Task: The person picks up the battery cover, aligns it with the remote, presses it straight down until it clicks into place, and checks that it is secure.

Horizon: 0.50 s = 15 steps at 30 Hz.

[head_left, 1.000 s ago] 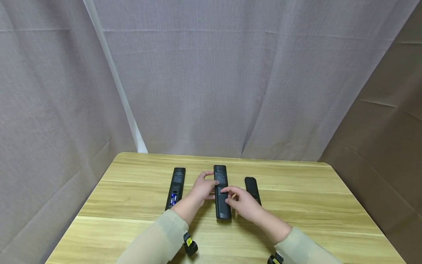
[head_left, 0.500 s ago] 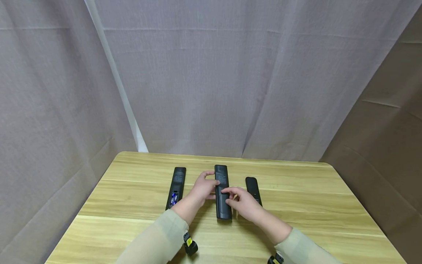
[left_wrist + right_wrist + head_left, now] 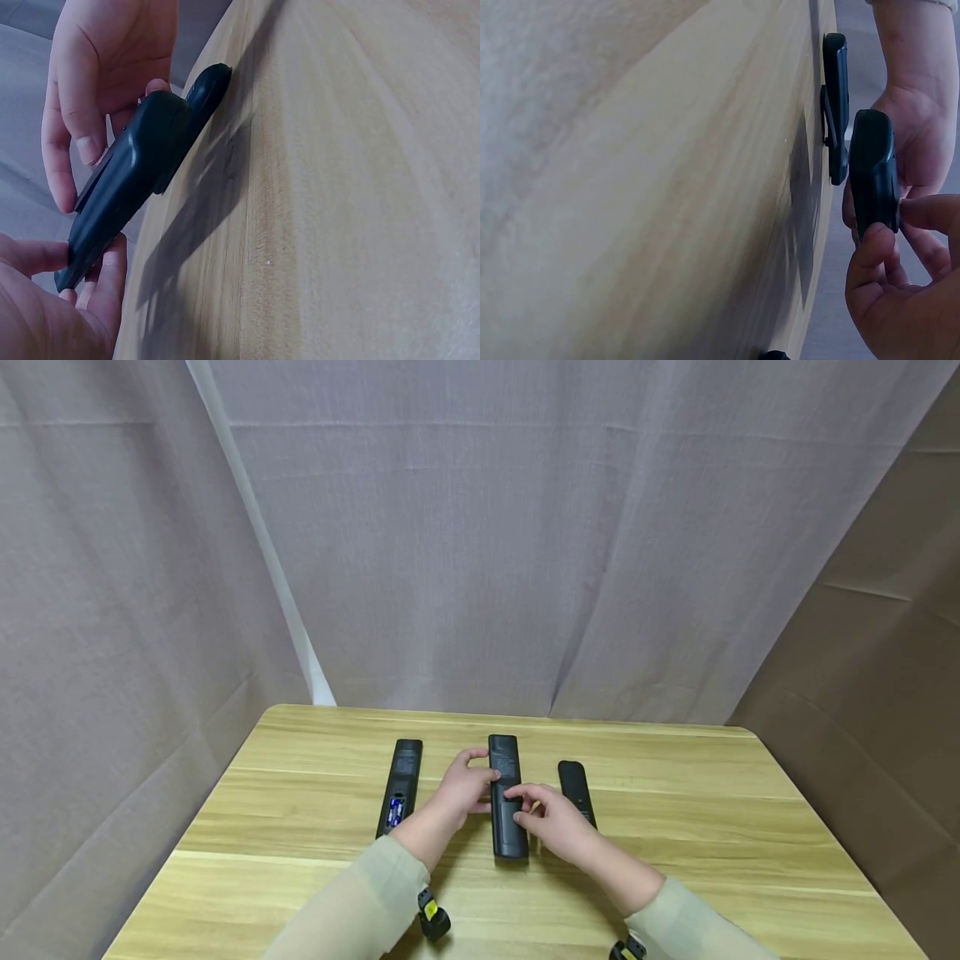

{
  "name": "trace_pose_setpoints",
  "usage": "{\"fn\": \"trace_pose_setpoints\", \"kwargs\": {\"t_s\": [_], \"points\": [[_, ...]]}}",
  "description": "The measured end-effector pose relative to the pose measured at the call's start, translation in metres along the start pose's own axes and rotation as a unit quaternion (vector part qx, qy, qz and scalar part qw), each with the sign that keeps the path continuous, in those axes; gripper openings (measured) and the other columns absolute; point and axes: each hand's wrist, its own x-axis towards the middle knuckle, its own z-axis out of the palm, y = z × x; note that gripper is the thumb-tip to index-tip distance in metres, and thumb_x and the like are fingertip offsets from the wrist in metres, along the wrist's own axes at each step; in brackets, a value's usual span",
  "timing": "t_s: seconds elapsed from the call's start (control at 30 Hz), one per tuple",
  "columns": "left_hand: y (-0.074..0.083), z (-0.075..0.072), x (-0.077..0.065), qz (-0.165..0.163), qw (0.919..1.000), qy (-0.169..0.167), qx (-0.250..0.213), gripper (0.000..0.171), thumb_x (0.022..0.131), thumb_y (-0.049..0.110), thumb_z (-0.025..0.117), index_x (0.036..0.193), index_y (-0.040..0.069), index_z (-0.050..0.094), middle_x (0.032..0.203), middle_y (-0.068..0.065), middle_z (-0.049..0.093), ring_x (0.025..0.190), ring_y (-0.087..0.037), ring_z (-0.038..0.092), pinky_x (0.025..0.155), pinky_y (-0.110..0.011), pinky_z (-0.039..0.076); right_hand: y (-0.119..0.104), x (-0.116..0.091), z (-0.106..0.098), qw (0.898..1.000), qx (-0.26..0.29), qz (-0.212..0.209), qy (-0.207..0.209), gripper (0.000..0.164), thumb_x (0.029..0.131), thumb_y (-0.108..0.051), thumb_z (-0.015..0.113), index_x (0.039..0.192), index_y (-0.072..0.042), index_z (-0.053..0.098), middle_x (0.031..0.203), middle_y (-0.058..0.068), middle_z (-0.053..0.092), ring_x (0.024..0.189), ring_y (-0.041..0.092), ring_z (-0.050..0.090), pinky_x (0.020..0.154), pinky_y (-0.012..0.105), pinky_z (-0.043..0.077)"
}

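Observation:
A long black remote control (image 3: 504,760) is held back side up, close over the wooden table. My left hand (image 3: 463,787) grips its far half from the left, thumb on the back and fingers beneath. At the near half, my right hand (image 3: 551,822) pinches the battery cover (image 3: 507,814), index fingertip at the cover's far edge and thumb at the remote's right side. The left wrist view shows the cover's edge (image 3: 94,184) standing slightly raised under the right fingers. The inside of that battery compartment is hidden.
Left of the hands, a second black remote (image 3: 405,768) lies back up with blue batteries (image 3: 396,812) showing in its open compartment. A third, smaller black remote (image 3: 574,785) lies at right, partly behind the right hand. The table (image 3: 675,793) ends at grey curtains (image 3: 450,568).
Almost nothing differs; the head view has shifted slightly, and both hands keep their places on the middle remote.

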Motion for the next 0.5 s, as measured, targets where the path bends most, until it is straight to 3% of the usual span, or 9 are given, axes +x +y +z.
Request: {"fn": "trace_pose_setpoints", "kwargs": {"t_s": [0.27,0.5], "points": [[-0.0023,0.0013,-0.0006,0.001,1.0,0.001,-0.007,0.05,0.092,0.007,0.063,0.139,0.011,0.046,0.111,-0.016,0.064,0.087,-0.025,0.069,0.061,-0.037,0.058,0.0003,-0.0003,0.0028,0.997,0.045,0.023,0.051,0.03,0.094,-0.008,0.064,0.124,-0.013,0.064,0.092,0.004,0.054,0.066,0.016,0.051,0.05,0.028,0.044],[-0.0009,0.001,-0.005,0.003,0.9999,0.0,-0.01,0.052,0.092,0.008,0.063,0.14,0.011,0.044,0.112,-0.017,0.063,0.088,-0.025,0.069,0.059,-0.035,0.058,-0.0001,0.0021,0.0,0.992,0.085,0.047,0.081,0.041,0.092,-0.007,0.063,0.132,-0.006,0.057,0.094,0.008,0.054,0.063,0.021,0.053,0.047,0.043,0.052]]}}
